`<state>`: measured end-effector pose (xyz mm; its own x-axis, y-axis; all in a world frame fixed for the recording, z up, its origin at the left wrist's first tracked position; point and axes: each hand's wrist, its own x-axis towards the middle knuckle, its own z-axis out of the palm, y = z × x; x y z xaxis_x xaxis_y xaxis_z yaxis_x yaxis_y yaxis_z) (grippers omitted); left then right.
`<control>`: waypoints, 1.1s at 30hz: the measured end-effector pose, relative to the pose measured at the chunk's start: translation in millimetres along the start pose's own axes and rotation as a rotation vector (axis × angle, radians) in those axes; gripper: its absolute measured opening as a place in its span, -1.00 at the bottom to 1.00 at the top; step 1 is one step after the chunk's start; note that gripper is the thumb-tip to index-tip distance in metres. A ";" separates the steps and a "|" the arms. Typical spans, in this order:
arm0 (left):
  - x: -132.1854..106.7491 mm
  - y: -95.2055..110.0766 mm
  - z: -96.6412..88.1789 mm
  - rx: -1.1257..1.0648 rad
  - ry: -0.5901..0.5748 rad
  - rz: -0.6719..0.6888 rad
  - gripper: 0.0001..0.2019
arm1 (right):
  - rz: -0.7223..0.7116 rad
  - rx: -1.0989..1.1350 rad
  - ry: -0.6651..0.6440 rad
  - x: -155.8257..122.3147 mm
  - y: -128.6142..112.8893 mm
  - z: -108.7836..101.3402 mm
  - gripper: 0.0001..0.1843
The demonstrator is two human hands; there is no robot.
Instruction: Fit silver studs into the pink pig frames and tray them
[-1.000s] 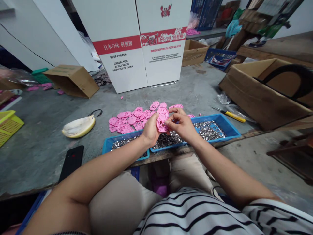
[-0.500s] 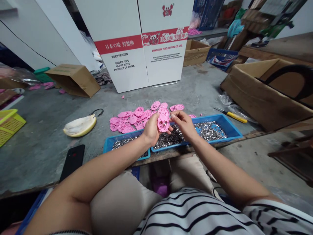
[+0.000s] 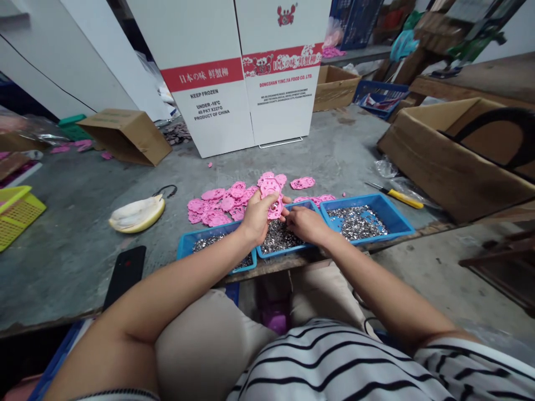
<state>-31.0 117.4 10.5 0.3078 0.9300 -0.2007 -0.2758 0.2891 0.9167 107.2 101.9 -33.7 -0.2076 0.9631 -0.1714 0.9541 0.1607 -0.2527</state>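
Pink piece (image 3: 271,186) looked part-done, pinched in my left hand (image 3: 254,219); right hand (image 3: 309,224) at metal bits (image 3: 276,239), grip unclear; pile (image 3: 228,203) at piece's nine o'clock unjudged.

Grey worktable (image 3: 62,267), blue trays (image 3: 395,216), pink pieces (image 3: 228,204), white carton (image 3: 282,120), black phone (image 3: 124,275)

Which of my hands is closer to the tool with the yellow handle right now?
Right. Your right hand is at the middle blue tray, left of the yellow-handled tool. Your left hand is farther left of it, holding a pink piece.
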 end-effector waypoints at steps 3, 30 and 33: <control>1.1 -0.3 -1.0 0.000 0.034 0.011 -0.77 | 0.071 0.131 0.032 -0.1 2.6 -5.1 -0.92; 0.8 -4.5 -1.6 0.155 0.001 -0.065 -0.70 | -0.130 1.074 0.460 -9.9 21.4 -11.3 -0.73; 0.5 -5.6 -2.2 0.151 0.002 -0.065 -0.68 | -0.056 1.133 0.443 -9.3 19.7 -11.8 -0.68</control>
<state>-31.3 116.8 4.5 0.3186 0.9109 -0.2622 -0.1155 0.3118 0.9431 130.5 98.7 -25.9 0.0601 0.9868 0.1501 0.1713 0.1379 -0.9755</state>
